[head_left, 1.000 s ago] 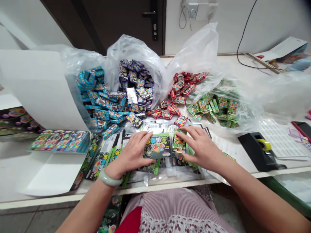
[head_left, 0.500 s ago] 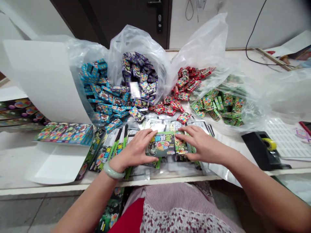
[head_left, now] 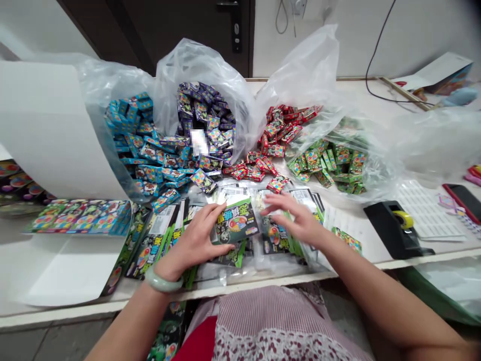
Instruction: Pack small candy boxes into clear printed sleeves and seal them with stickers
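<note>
Your left hand (head_left: 190,245) is grasping a glossy green-and-black card packet (head_left: 232,220) by its edges, holding it on a slick heap of clear-sleeved packets (head_left: 272,240) on the bench (head_left: 361,264). Your right hand (head_left: 293,220) is open, fingers spread, just beside it, with a crinkly polythene bag (head_left: 195,60) of small boxes beyond.

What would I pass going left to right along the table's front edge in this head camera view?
Flat row of colourful printed cardboard boxes → left hand → green printed plastic packet → right hand → black tape dispenser with yellow tape → red-edged smartphone
</note>
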Demonstrator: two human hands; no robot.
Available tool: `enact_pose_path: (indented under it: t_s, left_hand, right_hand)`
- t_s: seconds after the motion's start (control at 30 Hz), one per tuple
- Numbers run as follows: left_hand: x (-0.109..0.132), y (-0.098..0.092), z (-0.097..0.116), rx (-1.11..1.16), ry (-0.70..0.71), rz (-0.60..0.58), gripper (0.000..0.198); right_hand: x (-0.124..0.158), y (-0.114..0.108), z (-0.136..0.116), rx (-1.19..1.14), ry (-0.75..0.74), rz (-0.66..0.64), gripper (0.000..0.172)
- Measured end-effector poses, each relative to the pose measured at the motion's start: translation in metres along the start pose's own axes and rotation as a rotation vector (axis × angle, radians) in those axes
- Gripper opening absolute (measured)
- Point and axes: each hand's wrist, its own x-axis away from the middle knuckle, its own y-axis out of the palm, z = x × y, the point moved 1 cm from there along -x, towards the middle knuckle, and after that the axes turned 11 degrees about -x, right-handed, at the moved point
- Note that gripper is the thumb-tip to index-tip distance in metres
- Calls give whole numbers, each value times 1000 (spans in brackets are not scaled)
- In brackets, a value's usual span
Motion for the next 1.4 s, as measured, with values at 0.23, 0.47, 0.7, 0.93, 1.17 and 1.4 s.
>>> enact_pose_path:
  t_s: [0.23, 0.47, 0.7, 0.93, 1.17, 1.4]
  left_hand:
    - [4, -4, -8, -40, -52, 12, 89]
    - [7, -6, -14, -36, -86, 51, 85]
    - [2, -8, -15, -12, -91, 64, 85]
    - [6, -4, -18, -35, -91, 42, 87]
    - [12, -3, -16, -39, -63, 5, 90]
    - [13, -1, -10, -31, -63, -17, 93]
  right_hand:
    - [-61, -45, 100, 86, 478, 399, 55]
    - [-60, -40, 114, -151, 564, 412, 32]
    - [-32, -40, 81, -327, 437, 456, 31]
    - [7, -1, 34, 194, -132, -31, 19]
    - [12, 2, 49, 373, 76, -88, 85]
    - [11, 1, 16, 259, -19, 30, 64]
